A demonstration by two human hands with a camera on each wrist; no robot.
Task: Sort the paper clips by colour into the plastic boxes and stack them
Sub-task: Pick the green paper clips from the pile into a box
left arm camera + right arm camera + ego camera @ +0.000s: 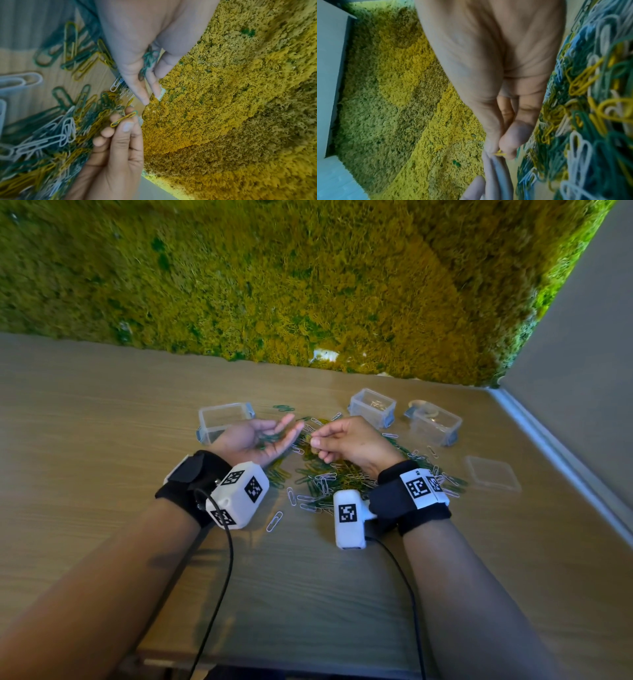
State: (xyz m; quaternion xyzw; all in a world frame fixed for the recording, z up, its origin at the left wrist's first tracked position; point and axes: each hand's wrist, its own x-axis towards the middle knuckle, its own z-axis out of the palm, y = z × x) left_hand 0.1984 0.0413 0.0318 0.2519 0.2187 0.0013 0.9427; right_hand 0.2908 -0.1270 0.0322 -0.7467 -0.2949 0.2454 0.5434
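Note:
A mixed pile of green, yellow and white paper clips (325, 474) lies on the wooden table between my wrists. My left hand (274, 433) is turned palm up over the pile, its fingers relaxed, with several green clips (147, 60) lying in the palm. Just to its right, my right hand (317, 441) pinches one yellow clip (124, 119) between thumb and forefinger, close to the left fingertips. Three clear plastic boxes stand behind the pile: left box (224, 417), middle box (371, 405) with a few pale clips inside, and right box (433, 422).
A clear flat lid (491, 474) lies at the right of the pile. Stray white clips (274, 520) are scattered toward me. A moss wall (308, 285) rises behind the table and a grey wall (582, 354) closes the right side.

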